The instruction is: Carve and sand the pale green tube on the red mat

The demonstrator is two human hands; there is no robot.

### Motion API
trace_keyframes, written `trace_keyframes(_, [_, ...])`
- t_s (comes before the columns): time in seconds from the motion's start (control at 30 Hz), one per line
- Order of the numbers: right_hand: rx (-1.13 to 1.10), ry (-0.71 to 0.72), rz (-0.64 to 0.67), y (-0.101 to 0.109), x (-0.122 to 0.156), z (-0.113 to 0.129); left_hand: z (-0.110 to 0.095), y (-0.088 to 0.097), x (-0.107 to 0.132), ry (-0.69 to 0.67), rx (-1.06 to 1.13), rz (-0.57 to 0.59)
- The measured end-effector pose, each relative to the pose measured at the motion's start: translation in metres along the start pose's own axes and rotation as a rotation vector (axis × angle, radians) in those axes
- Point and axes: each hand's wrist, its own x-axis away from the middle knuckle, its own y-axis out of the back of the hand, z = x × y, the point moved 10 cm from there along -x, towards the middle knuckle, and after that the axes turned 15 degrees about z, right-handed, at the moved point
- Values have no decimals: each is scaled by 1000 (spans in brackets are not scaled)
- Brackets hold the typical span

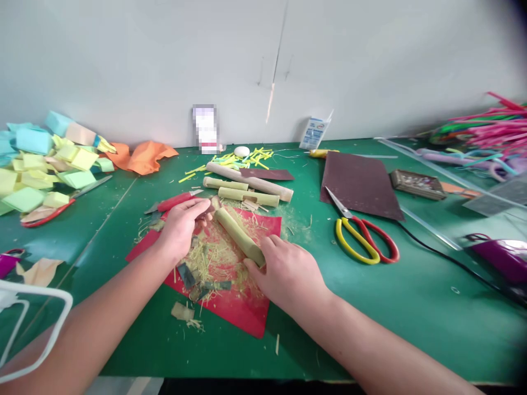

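My right hand point(290, 266) is closed around the near end of a pale green bamboo tube point(239, 233), which slants over a red sheet point(257, 312). At the tube's far end, my left hand point(183, 222) has its thumb and fingers pinched together. A small brownish bit shows by those fingertips, too unclear to name. Bamboo shavings point(201, 258) and dark green peelings point(189, 277) litter the red sheet. Just beyond the left hand lies a red-handled knife point(175, 201). Behind the tube rest two short bamboo pieces point(251, 197) and a longer pale stick point(251, 180).
Scissors point(362, 238) and dark brown sandpaper point(358, 184) lie to the right, near a metal tin point(418, 184) and a purple tool point(502, 260) with a black cord. Sticky-note pads point(33, 170) pile up at left. A phone point(206, 129) leans on the wall.
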Motion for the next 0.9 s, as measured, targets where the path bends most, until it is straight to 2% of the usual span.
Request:
trace_keyframes(0.07, [-1, -2, 2, 0, 0, 0, -3, 3, 1, -25, -85, -24])
trace_keyframes(0.13, [0, 0, 4, 0, 0, 0, -18, 0, 3, -120, -289, -13])
trace_keyframes(0.23, [-6, 1, 3, 0, 0, 0, -52, -23, 13, -392, -739, 87])
trace_keyframes(0.3, [-8, 0, 0, 1, 0, 0, -62, -43, 19, -531, -987, 180])
trace_keyframes(0.37, [-8, -2, -6, 2, 0, 0, -63, -55, 22, -598, -1132, 244])
trace_keyframes(0.6, [1, 6, -18, 3, 2, 1, -58, -87, 36, -712, -1248, 439])
trace_keyframes(0.67, [-1, 7, -20, 3, 2, 1, -59, -88, 37, -721, -1255, 440])
trace_keyframes(0.77, [-10, -4, -22, 2, 2, 0, -61, -86, 36, -734, -1277, 383])
trace_keyframes(0.9, [-1, -5, -12, 2, 2, 0, -56, -91, 38, -741, -1263, 457])
